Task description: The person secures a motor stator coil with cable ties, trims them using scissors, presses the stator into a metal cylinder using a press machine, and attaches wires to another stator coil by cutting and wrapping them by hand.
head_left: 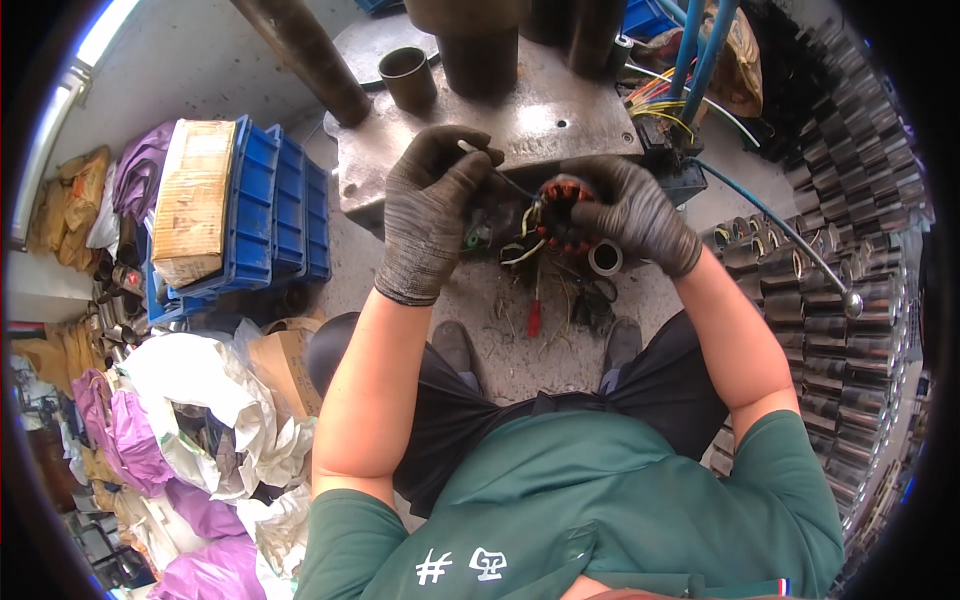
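I see grey knit gloves [425, 215], dark with grime above their ribbed cuffs [405, 292], a dark green short-sleeved shirt [560, 470] bearing white marks [488, 564] and a small striped tab [783, 587], black trousers [670, 395], grey shoes [453, 345].

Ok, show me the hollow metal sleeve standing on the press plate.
The dark, open-topped sleeve just left of the thick central column; the sleeves piled at far right are all off the plate.

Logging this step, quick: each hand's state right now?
Left hand: closed, pinching a thin white-tipped piece.
Right hand: closed, holding the orange-and-black ring.
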Tool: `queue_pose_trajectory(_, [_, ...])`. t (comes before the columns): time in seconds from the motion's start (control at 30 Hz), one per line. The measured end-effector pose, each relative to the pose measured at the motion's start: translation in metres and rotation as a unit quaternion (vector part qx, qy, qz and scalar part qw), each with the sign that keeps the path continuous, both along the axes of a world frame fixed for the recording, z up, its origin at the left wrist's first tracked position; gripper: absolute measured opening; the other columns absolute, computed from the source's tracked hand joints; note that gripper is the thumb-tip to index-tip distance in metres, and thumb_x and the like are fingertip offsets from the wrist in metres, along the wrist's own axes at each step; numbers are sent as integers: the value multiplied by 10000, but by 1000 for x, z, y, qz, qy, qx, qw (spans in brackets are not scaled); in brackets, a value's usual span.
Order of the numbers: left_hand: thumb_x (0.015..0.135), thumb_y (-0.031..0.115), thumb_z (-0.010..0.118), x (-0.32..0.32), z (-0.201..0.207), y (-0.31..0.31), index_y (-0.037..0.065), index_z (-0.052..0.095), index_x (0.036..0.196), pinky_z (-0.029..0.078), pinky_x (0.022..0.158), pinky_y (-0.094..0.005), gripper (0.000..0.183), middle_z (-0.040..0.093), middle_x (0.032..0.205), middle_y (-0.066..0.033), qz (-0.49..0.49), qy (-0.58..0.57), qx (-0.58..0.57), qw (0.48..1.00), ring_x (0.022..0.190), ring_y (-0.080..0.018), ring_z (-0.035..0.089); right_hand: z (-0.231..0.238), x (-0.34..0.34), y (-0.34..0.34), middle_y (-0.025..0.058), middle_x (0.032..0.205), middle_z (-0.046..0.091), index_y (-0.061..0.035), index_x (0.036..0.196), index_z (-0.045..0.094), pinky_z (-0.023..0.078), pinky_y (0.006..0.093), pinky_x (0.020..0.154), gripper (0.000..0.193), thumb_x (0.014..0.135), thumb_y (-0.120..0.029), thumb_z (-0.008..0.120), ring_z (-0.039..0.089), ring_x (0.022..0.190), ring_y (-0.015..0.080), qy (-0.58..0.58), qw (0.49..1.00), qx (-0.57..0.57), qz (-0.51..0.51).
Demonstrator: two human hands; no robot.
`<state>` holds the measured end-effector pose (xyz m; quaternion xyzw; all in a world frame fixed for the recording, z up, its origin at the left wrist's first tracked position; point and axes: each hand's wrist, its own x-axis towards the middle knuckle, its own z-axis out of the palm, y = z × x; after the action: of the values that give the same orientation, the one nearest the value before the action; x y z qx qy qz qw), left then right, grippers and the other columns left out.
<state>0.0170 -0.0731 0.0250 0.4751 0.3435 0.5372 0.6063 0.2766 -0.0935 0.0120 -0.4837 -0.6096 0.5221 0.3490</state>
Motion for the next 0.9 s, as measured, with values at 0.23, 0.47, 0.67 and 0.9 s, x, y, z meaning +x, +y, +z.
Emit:
queue_pose_trajectory(0.23, [1022, 112, 693, 21, 4, 48, 28, 626, 1174, 632, 770, -307, 186, 740, 1039, -131, 19, 18, 28, 999, 871, -191, 748, -5, 25, 94, 189, 1216, 727, -53, 1415, 634, 596, 364, 914, 748, 761, -295, 903, 724, 1053, 259, -193, 958, 150, -153])
queue_pose_trajectory(0.47, [1028, 126, 698, 20, -32, 86, 16, 648, 1192, 622, 721, -321, 204, 752, 1091, -161, 86, -66, -44, 993, 862, -238, 754, -46, 12, 110, 161, 1198, 762, -35, 1304, 699, 563, 378, 992, 419, 934, -199, 807, 718, 1128, 254, -241, 940, 194, -142])
queue_pose_trajectory(0.67, [1068, 142, 635, 7, -33, 96, -25, 646, 1254, 649, 788, -326, 251, 736, 1095, -183, -7, -184, -70, 980, 918, -245, 748, -62, 13, 101, 169, 1149, 754, -32, 1241, 723, 563, 395, 960, 353, 933, -191, 791, 714, 1090, 287, -169, 937, 257, -166])
queue_pose_trajectory(0.9, [1039, 184, 701, 3, -38, 91, -12, 691, 1223, 573, 697, -280, 269, 726, 975, -85, 43, -63, -39, 996, 795, -161, 684, -50, -12, 72, 169, 1204, 715, -52, 1205, 730, 520, 480, 992, 338, 915, -220, 770, 642, 1127, 394, -221, 887, 382, -134])
